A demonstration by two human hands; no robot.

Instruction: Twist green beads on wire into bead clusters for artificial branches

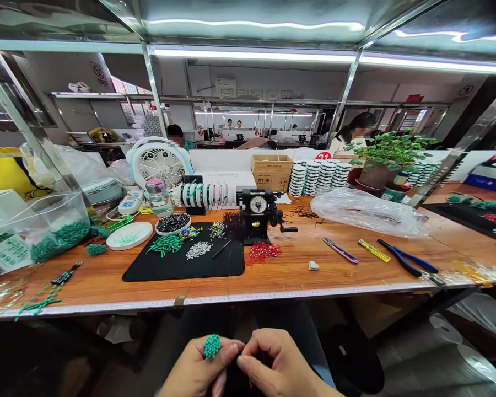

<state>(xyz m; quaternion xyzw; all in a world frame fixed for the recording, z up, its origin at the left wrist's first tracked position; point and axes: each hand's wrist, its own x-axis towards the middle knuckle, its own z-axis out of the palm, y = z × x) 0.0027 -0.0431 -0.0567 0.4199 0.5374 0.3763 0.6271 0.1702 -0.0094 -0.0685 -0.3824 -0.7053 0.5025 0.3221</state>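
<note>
Below the table's front edge, my left hand (198, 368) is closed, with a round cluster of green beads (212, 347) held at its index finger and thumb. My right hand (273, 361) is closed in a pinch beside it, the fingertips almost touching those of the left. What the right fingertips pinch is too small to make out. Beyond the hands, a black mat (182, 266) carries green pieces (165, 245), white beads (199, 249) and multicoloured beads (217, 229). Red pieces with green tips (263, 251) lie at the mat's right edge.
A black hand-cranked machine (257, 212) holding white spools stands behind the mat. Pliers (407, 257), a yellow cutter (374, 250) and a pink-handled tool (341, 251) lie right. A white dish (130, 236) and a fan (161, 165) are left. Other people sit beyond the partition.
</note>
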